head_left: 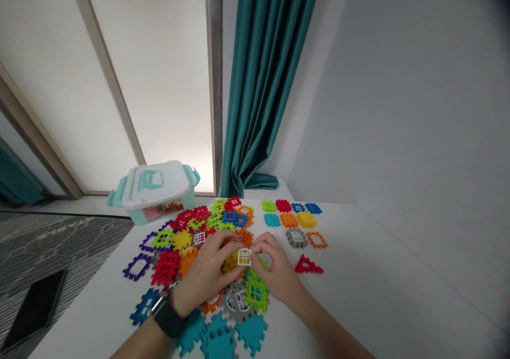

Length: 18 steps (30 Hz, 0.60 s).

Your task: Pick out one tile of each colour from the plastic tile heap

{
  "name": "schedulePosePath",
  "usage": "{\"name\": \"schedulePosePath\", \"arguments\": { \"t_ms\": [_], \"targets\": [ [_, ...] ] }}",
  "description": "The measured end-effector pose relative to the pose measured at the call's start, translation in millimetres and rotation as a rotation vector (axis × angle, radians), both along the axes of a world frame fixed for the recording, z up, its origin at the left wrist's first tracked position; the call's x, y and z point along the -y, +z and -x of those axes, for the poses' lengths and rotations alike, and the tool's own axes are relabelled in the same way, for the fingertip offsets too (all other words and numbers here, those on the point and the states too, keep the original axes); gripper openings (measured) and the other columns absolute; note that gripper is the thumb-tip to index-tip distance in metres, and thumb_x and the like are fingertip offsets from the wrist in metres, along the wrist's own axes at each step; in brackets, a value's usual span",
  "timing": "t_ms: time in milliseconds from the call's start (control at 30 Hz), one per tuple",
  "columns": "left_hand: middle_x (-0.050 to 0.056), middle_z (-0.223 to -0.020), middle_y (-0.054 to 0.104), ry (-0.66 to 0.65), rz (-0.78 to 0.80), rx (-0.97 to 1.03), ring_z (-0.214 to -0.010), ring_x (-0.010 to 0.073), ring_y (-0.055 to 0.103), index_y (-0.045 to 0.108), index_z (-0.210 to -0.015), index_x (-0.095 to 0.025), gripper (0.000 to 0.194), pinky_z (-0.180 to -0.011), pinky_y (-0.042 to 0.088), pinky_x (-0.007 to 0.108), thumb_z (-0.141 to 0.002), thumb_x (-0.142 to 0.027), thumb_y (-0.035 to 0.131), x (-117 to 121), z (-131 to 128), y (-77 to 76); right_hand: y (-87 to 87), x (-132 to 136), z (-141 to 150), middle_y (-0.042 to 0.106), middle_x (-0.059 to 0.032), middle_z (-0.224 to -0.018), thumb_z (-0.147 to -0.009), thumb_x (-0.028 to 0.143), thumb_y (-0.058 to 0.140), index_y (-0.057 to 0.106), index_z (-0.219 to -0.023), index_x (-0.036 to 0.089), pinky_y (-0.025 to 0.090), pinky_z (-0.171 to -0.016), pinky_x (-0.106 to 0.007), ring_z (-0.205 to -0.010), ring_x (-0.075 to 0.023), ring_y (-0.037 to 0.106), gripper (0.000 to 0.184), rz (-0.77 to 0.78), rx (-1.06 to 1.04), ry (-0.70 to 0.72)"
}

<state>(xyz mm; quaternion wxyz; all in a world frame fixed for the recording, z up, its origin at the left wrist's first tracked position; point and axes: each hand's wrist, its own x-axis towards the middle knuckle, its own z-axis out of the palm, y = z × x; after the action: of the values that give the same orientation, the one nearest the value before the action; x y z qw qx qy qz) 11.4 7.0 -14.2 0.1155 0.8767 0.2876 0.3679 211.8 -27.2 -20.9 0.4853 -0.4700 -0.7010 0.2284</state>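
Note:
My left hand point(205, 274), with a black watch point(169, 319) on its wrist, and my right hand point(274, 270) meet over a heap of interlocking plastic tiles point(187, 242). Between their fingertips stands a small white window piece point(244, 257). The left fingers pinch it beside a yellow tile point(230, 262). A grey tile point(265, 261) sits against the right palm, partly hidden by the fingers. Under the hands lie a lime green tile point(256, 293) and grey tiles with white windows point(236, 301). Teal tiles point(217, 340) lie nearest my body.
Smaller tiles stand in rows at the right of the white table point(370, 279), with a red triangular roof piece point(307, 266) near them. A lidded plastic storage box point(153, 191) sits at the far left corner. A phone point(35, 308) lies on the carpet below the table edge.

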Motion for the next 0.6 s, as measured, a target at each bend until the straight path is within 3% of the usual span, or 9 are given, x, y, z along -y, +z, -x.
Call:
{"name": "schedulePosePath", "arguments": {
  "t_ms": [267,600],
  "targets": [
    [0.009,-0.12,0.06,0.024,-0.119,0.005,-0.109,0.0258,0.06,0.065,-0.12,-0.025,0.028,-0.092,0.054,0.044,-0.093,-0.03,0.069,-4.6,3.5,-2.3,0.6,0.4,-1.5,0.055,-0.0021,-0.091,-0.09,0.014,0.055,0.057,-0.083,0.022,0.044,-0.083,-0.032,-0.09,-0.0194,0.056,0.011,-0.041,0.029,-0.024],
    [0.009,-0.121,0.059,0.029,-0.086,0.043,-0.111,0.0264,0.059,0.068,-0.118,-0.025,0.03,-0.093,0.053,0.044,-0.09,-0.032,0.074,-5.7,4.0,-4.6,2.0,1.8,-1.6,0.06,-0.0041,-0.096,-0.092,0.013,0.055,0.058,-0.088,0.023,0.045,-0.087,-0.034,-0.096,-0.0214,0.057,0.011,-0.099,0.069,-0.02]
  ]
}}
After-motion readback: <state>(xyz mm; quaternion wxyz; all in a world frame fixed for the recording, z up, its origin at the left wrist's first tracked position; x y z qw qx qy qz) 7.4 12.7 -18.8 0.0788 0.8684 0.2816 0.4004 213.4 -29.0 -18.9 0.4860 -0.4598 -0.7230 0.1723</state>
